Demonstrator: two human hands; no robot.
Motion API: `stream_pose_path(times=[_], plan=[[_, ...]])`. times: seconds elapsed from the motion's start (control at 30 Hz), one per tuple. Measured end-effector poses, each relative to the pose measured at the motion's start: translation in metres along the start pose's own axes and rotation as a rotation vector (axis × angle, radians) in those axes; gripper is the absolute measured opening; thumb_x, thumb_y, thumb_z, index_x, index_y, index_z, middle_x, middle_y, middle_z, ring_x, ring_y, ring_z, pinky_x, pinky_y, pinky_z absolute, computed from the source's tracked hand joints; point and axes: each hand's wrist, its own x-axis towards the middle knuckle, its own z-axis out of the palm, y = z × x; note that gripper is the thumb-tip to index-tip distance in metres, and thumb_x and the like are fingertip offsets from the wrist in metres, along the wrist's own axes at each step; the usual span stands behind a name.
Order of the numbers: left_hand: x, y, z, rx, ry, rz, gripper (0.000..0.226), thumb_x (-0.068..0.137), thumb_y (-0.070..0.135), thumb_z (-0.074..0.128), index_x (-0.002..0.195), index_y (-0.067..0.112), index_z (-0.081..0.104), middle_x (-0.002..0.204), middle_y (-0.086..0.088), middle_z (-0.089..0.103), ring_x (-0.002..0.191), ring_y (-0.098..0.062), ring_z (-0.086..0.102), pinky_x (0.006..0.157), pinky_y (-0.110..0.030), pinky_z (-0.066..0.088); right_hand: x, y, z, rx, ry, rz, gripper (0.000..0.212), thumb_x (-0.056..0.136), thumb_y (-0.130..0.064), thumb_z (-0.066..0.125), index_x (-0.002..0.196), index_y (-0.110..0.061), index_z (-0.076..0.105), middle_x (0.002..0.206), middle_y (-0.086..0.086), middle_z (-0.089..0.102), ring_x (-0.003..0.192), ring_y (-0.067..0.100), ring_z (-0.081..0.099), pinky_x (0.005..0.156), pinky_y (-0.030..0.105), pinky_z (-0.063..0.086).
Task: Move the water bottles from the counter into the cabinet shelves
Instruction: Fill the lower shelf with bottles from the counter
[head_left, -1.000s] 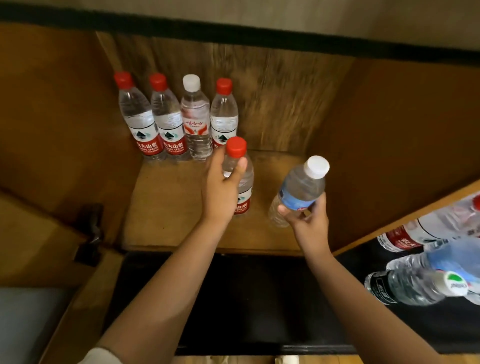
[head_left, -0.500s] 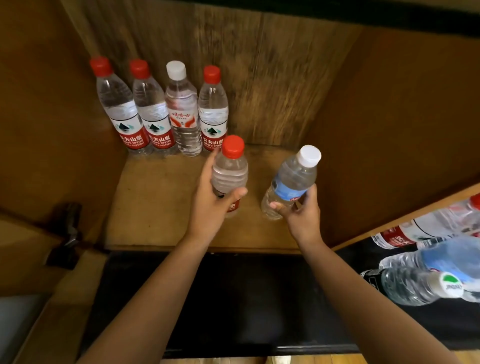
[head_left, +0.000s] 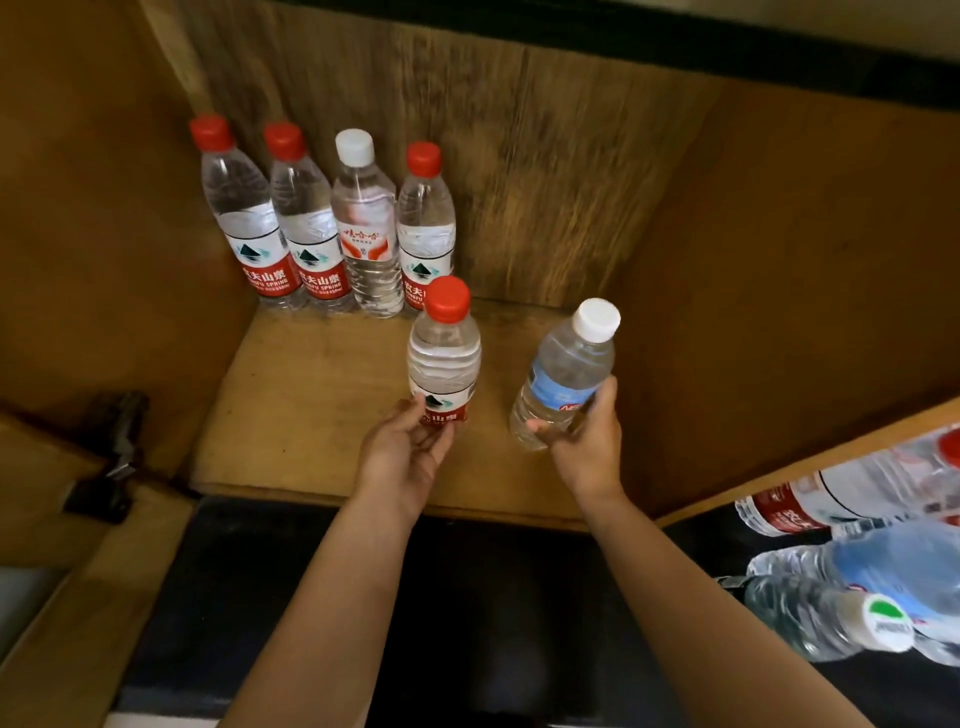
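A wooden cabinet shelf (head_left: 311, 405) carries several upright water bottles (head_left: 358, 223) in a row against its back wall. In front of that row stands a red-capped bottle (head_left: 444, 358), upright. My left hand (head_left: 408, 452) holds it low down, thumb on the red label and fingers curled at the base. To its right, my right hand (head_left: 587, 441) grips the lower half of a white-capped bottle with a blue label (head_left: 566, 374). That bottle tilts to the right, its base just above or on the shelf.
More water bottles (head_left: 831, 608) lie on the black counter (head_left: 493, 597) at the lower right. The cabinet's right wall (head_left: 779, 312) stands close to the blue-labelled bottle. A dark metal hinge (head_left: 111, 457) sits at the shelf's left front corner.
My left hand has slid from the red-capped bottle's upper part down to its base, and the bottle now stands upright. My right hand has carried the blue-labelled bottle slightly deeper into the shelf.
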Motion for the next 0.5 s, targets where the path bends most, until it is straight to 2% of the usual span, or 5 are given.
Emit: stream_pose_path(times=[0.13, 0.27, 0.37, 0.43, 0.5], plan=[[0.017, 0.002, 0.025, 0.041, -0.006, 0.026, 0.031, 0.094, 0.009, 0.048, 0.123, -0.003, 0.049, 0.105, -0.017, 0.059, 0.109, -0.035, 0.055, 0.083, -0.033, 0.047, 0.015, -0.004, 0.006, 0.023, 0.001, -0.004, 0.074, 0.066, -0.001, 0.078, 0.126, -0.017, 0.037, 0.121, 0.001, 0.055, 0.115, 0.016, 0.052, 0.09, 0.026, 0.043], [0.04, 0.011, 0.054, 0.075, -0.015, 0.006, 0.034, 0.093, 0.007, 0.049, 0.125, -0.004, 0.048, 0.123, -0.022, 0.055, 0.121, -0.037, 0.05, 0.083, -0.035, 0.045, 0.043, -0.012, 0.013, 0.039, 0.036, -0.014, 0.077, 0.064, 0.004, 0.078, 0.128, -0.012, 0.037, 0.122, 0.007, 0.057, 0.112, 0.02, 0.054, 0.088, 0.027, 0.043], [0.055, 0.014, 0.074, 0.083, -0.022, 0.028, 0.037, 0.092, 0.005, 0.05, 0.129, -0.001, 0.046, 0.131, -0.019, 0.053, 0.123, -0.034, 0.049, 0.085, -0.036, 0.046, 0.063, -0.016, 0.016, 0.011, 0.06, -0.001, 0.079, 0.063, 0.003, 0.079, 0.128, -0.012, 0.038, 0.122, 0.008, 0.059, 0.111, 0.024, 0.056, 0.094, 0.034, 0.046], [0.064, 0.013, 0.077, 0.297, -0.063, 0.123, 0.042, 0.089, 0.0, 0.054, 0.13, 0.007, 0.047, 0.127, -0.011, 0.056, 0.121, -0.03, 0.051, 0.089, -0.036, 0.047, 0.074, -0.017, 0.017, -0.017, 0.068, 0.011, 0.078, 0.063, 0.0, 0.08, 0.127, -0.015, 0.037, 0.121, 0.006, 0.059, 0.11, 0.024, 0.056, 0.094, 0.036, 0.046], [0.071, 0.017, 0.074, 0.639, -0.102, 0.245, 0.05, 0.082, -0.007, 0.06, 0.127, 0.011, 0.048, 0.123, -0.007, 0.059, 0.116, -0.031, 0.055, 0.089, -0.042, 0.046, 0.083, -0.019, 0.019, -0.031, 0.076, 0.034, 0.076, 0.064, -0.002, 0.079, 0.126, -0.018, 0.037, 0.117, 0.002, 0.059, 0.107, 0.023, 0.057, 0.088, 0.03, 0.045]])
